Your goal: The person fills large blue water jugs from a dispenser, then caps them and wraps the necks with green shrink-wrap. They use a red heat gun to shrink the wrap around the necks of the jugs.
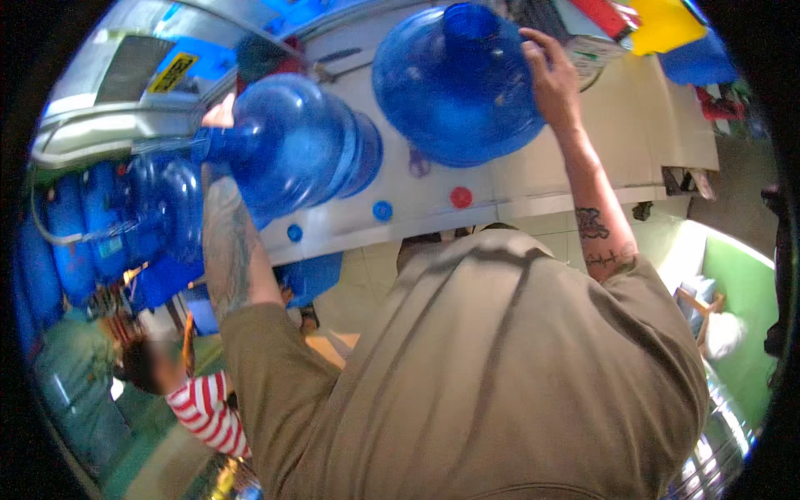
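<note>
A large clear blue water jug (292,142) lies on its side on the white counter (417,212), its neck pointing left. My left hand (219,112) is closed about that neck; part of the hand is hidden behind it. To the right, a second blue water jug (454,100) has its open mouth toward the far side. My right hand (553,79) grips its right side, fingers bent against the shoulder. Along the near edge of the counter lie a small blue cap (295,232), another blue cap (382,210) and a red cap (461,197).
More blue jugs (167,204) stand at the left, near a curved pale hose (50,229). A yellow item (665,27) and a blue item (700,62) are at the far right. A person in a red-and-white striped shirt (208,408) is at the lower left.
</note>
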`<state>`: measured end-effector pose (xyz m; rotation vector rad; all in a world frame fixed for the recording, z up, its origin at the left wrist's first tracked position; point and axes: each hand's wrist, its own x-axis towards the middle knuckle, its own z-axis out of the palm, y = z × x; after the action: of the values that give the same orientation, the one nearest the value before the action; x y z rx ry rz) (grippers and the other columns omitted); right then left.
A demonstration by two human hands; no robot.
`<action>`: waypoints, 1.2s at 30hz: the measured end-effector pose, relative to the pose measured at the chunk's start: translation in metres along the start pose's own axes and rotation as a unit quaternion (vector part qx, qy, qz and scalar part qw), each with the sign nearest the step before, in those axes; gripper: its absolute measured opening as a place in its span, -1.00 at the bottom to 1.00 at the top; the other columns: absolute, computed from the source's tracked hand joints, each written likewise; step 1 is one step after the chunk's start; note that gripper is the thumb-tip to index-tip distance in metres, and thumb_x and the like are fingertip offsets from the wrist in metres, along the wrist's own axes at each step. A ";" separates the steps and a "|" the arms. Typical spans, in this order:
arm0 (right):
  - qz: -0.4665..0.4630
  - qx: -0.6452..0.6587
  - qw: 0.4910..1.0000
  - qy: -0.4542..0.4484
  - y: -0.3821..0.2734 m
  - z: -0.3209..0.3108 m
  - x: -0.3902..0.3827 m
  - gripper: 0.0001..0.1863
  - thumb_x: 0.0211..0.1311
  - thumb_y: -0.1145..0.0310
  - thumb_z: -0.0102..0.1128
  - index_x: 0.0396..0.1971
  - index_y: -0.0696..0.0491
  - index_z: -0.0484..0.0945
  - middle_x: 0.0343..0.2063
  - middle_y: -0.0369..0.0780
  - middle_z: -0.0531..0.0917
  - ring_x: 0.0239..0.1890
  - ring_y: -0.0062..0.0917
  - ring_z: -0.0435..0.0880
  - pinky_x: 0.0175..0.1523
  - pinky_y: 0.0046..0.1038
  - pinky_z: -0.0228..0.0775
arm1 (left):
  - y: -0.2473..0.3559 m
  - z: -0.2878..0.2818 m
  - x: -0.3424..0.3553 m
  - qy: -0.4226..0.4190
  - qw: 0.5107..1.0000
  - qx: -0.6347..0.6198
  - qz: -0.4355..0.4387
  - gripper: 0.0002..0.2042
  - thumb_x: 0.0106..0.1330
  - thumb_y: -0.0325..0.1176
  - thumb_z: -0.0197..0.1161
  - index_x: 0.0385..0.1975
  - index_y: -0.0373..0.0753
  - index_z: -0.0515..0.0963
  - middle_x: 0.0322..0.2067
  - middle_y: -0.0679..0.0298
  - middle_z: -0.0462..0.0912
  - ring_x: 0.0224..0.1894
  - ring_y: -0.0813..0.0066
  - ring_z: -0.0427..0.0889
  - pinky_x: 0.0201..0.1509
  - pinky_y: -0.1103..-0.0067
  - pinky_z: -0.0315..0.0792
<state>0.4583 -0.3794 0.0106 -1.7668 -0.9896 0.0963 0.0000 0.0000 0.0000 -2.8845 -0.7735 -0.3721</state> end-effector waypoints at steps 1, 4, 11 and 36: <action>0.016 0.021 1.000 -0.007 0.001 0.000 -0.001 -0.63 0.41 0.13 0.11 0.07 -0.01 0.62 -0.01 -0.17 0.69 0.07 -0.46 0.61 0.22 -0.43 0.36 | 0.005 -0.008 0.000 -0.049 0.998 0.008 -0.050 -0.43 0.18 -0.24 0.26 0.22 -0.30 0.40 -0.20 -0.10 0.65 -0.13 -0.13 0.64 -0.03 0.19 0.50; 0.023 0.030 0.999 -0.009 0.007 0.000 -0.006 -0.63 0.41 0.12 0.11 0.06 -0.01 0.63 -0.04 -0.22 0.70 0.04 -0.51 0.60 0.20 -0.47 0.37 | 0.028 -0.023 0.002 -0.116 0.987 0.014 -0.110 -0.37 0.12 -0.19 0.33 0.21 -0.31 0.40 -0.14 -0.11 0.64 -0.05 -0.10 0.63 0.04 0.23 0.50; 0.014 0.054 0.997 -0.058 0.014 -0.003 0.032 -0.62 0.42 0.13 0.15 0.09 0.01 0.60 -0.04 -0.26 0.70 0.01 -0.61 0.61 0.18 -0.55 0.38 | 0.027 -0.023 0.005 -0.093 0.987 -0.005 -0.130 -0.37 0.12 -0.18 0.34 0.22 -0.25 0.40 -0.07 -0.12 0.63 0.04 -0.07 0.62 0.12 0.24 0.48; -0.040 -0.104 0.986 -0.123 -0.026 0.021 0.042 -0.55 0.08 0.46 0.11 0.05 0.07 0.58 0.03 -0.03 0.63 0.14 -0.16 0.59 0.28 -0.27 0.35 | -0.009 0.051 0.000 0.010 0.985 0.021 -0.174 -0.65 0.45 -0.08 0.07 -0.40 -0.21 0.64 -0.47 0.10 0.68 -0.38 0.16 0.69 -0.33 0.29 0.49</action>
<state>0.4608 -0.3338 0.0385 -1.9341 -1.2865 0.1702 0.0058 0.0176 -0.0484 -2.6977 -1.2680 -0.4126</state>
